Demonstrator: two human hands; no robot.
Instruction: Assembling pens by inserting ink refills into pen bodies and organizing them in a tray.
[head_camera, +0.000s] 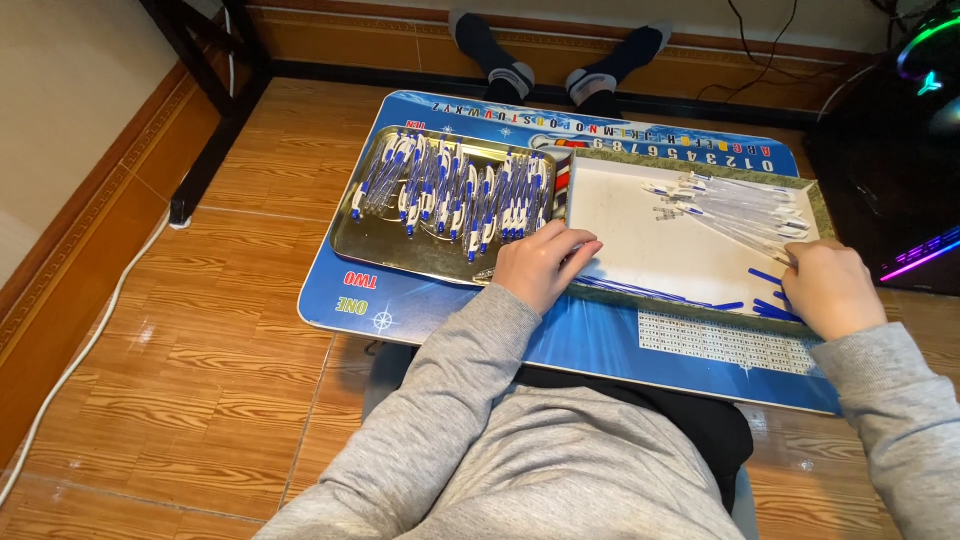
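a person in a grey sweatshirt sits on a wood-pattern floor at a low blue board (600, 345), socked feet stretched out beyond it. the left hand (540, 265) rests curled on the near left corner of a white tray (640, 250), fingers folded over its rim; whether anything is pinched under them cannot be told. the right hand (830, 288) lies at the tray's right side, fingers closed on the near ends of a fan of clear pen barrels (745, 215) that spreads away from it toward the tray's far edge. loose blue pen parts (765, 305) lie just beside that hand, on the tray's near right. to the left, touching the white tray, a metal tray (370, 240) holds rows of assembled blue-and-white pens (455, 190), apart from both hands.
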